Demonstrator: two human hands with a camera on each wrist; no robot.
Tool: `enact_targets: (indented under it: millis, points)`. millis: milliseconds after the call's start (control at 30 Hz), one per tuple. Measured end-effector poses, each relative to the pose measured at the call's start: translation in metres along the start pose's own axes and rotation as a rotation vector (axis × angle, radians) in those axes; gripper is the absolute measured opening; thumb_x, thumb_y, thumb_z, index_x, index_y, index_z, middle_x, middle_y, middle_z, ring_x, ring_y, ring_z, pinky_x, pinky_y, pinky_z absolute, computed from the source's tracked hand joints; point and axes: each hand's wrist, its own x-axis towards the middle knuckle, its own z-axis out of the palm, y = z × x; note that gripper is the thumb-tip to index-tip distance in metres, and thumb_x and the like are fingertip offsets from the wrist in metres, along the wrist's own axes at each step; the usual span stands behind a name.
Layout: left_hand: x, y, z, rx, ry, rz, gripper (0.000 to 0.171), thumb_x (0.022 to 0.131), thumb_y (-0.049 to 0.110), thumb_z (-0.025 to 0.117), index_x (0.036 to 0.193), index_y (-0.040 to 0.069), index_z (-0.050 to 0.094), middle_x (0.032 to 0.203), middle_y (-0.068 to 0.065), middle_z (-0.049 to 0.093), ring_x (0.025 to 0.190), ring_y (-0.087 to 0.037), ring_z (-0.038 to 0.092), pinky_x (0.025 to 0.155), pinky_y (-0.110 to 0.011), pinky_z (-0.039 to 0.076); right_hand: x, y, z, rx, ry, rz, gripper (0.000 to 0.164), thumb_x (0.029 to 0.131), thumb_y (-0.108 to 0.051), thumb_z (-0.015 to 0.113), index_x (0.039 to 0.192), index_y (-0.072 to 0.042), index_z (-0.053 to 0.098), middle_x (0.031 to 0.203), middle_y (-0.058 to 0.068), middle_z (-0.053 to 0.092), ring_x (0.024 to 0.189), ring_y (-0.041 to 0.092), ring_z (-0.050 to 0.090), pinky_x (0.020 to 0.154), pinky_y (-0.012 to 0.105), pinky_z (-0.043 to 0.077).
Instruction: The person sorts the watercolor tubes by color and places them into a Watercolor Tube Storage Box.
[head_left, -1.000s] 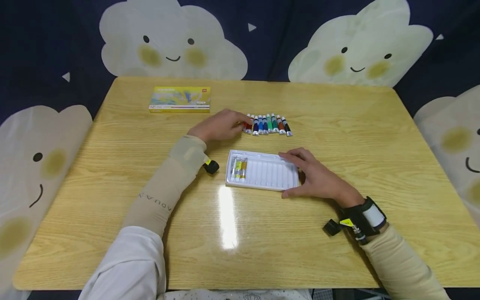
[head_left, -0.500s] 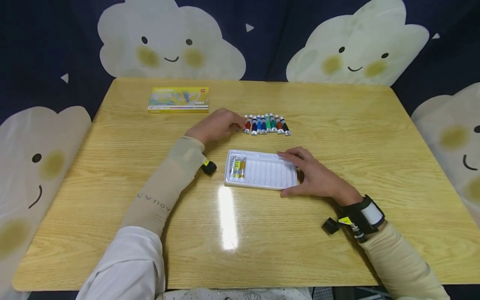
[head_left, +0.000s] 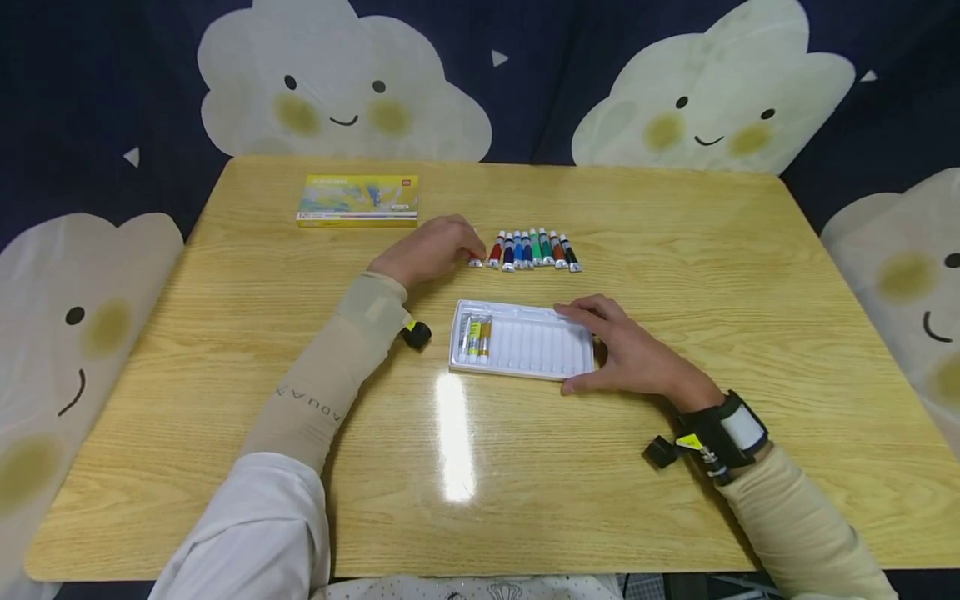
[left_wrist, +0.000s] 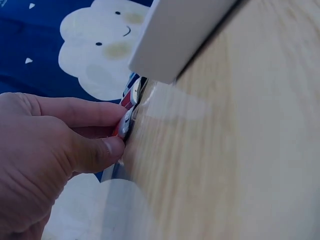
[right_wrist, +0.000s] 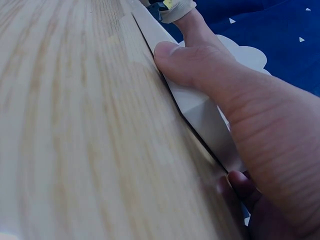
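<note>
My left hand (head_left: 431,252) pinches a small paint tube (head_left: 476,262) between thumb and fingers at the left end of a row of paint tubes (head_left: 527,250). In the left wrist view, the silvery end of that paint tube (left_wrist: 126,126) shows a bit of orange-red; my fingers cover the rest. A white plastic tray (head_left: 536,346) with slots lies nearer to me, and several paint tubes (head_left: 476,337) fill its left slots. My right hand (head_left: 630,350) grips the tray's right end, the thumb on the near side and fingers on the far side.
A yellow paint box (head_left: 358,200) lies at the back left of the wooden table (head_left: 375,500). A dark cloth with cloud faces (head_left: 345,83) hangs behind the table. Each wrist carries a small black camera.
My left hand has drawn the pinched paint tube slightly left, apart from the row, where a red tube now stands at the left end. The right hand and tray stay in place.
</note>
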Motion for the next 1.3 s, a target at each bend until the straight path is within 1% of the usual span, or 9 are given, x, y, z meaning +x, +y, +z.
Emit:
enact_targets:
  millis: [133,267,467,600,767,967,1200,1300]
  points:
    - [-0.001,-0.002,0.000,0.012,0.007,-0.005,0.022,0.094,0.006,0.062,0.108,0.014,0.076,0.110,-0.001,0.074,0.111,-0.019,0.059,0.105,-0.034,0.045,0.000,0.000,0.000,-0.007,-0.002,0.002,0.105,0.060,-0.068,0.080,0.149,-0.036,0.034,0.148,0.001,0.033,0.133,0.020,0.035,0.102,0.044,0.040]
    - [-0.001,-0.003,0.001,0.046,0.001,0.003,0.021,0.095,0.011,0.061,0.111,0.015,0.075,0.111,0.000,0.075,0.109,-0.018,0.058,0.104,-0.033,0.044,0.000,0.000,0.001,-0.013,-0.002,-0.001,0.105,0.060,-0.068,0.080,0.149,-0.036,0.034,0.149,0.002,0.033,0.134,0.021,0.034,0.103,0.045,0.040]
    - [-0.002,-0.002,0.001,0.074,-0.005,0.008,0.022,0.096,0.013,0.060,0.112,0.015,0.074,0.111,0.000,0.075,0.108,-0.018,0.060,0.102,-0.033,0.046,-0.001,0.000,0.001,-0.021,0.007,-0.013,0.105,0.061,-0.068,0.080,0.150,-0.035,0.034,0.148,0.002,0.033,0.134,0.021,0.035,0.103,0.046,0.040]
    - [-0.003,-0.001,-0.001,0.081,-0.016,0.007,0.022,0.096,0.013,0.059,0.113,0.015,0.074,0.112,-0.001,0.075,0.107,-0.018,0.062,0.101,-0.033,0.047,-0.001,-0.001,0.001,-0.019,0.006,-0.008,0.105,0.061,-0.068,0.080,0.150,-0.036,0.034,0.148,0.002,0.033,0.134,0.021,0.035,0.104,0.046,0.040]
    - [-0.007,0.001,-0.004,0.071,-0.036,-0.010,0.023,0.099,0.015,0.055,0.114,0.015,0.073,0.113,-0.001,0.074,0.104,-0.017,0.061,0.098,-0.033,0.049,-0.001,-0.001,0.001,-0.013,0.002,-0.002,0.105,0.060,-0.068,0.080,0.150,-0.035,0.034,0.149,0.001,0.033,0.134,0.021,0.034,0.103,0.046,0.040]
    - [-0.010,0.002,-0.007,0.046,-0.017,-0.017,0.023,0.100,0.016,0.054,0.115,0.015,0.072,0.115,0.000,0.072,0.100,-0.017,0.062,0.097,-0.035,0.050,-0.002,0.000,0.002,-0.027,0.004,0.002,0.106,0.060,-0.069,0.079,0.150,-0.035,0.035,0.149,0.001,0.033,0.135,0.021,0.034,0.105,0.046,0.040]
    - [-0.010,0.005,-0.010,0.014,-0.007,-0.018,0.026,0.100,0.019,0.054,0.122,0.014,0.067,0.121,-0.002,0.069,0.106,-0.017,0.064,0.100,-0.036,0.050,-0.001,0.001,0.002,-0.026,0.000,0.002,0.106,0.061,-0.069,0.079,0.150,-0.035,0.034,0.149,0.001,0.033,0.135,0.021,0.034,0.104,0.046,0.040]
    - [-0.010,0.006,-0.012,-0.013,0.000,-0.012,0.026,0.099,0.018,0.056,0.122,0.014,0.066,0.119,-0.002,0.070,0.102,-0.016,0.065,0.097,-0.035,0.052,-0.001,0.001,0.002,-0.028,0.000,0.000,0.106,0.061,-0.070,0.079,0.150,-0.035,0.034,0.149,0.001,0.032,0.135,0.021,0.033,0.104,0.046,0.040]
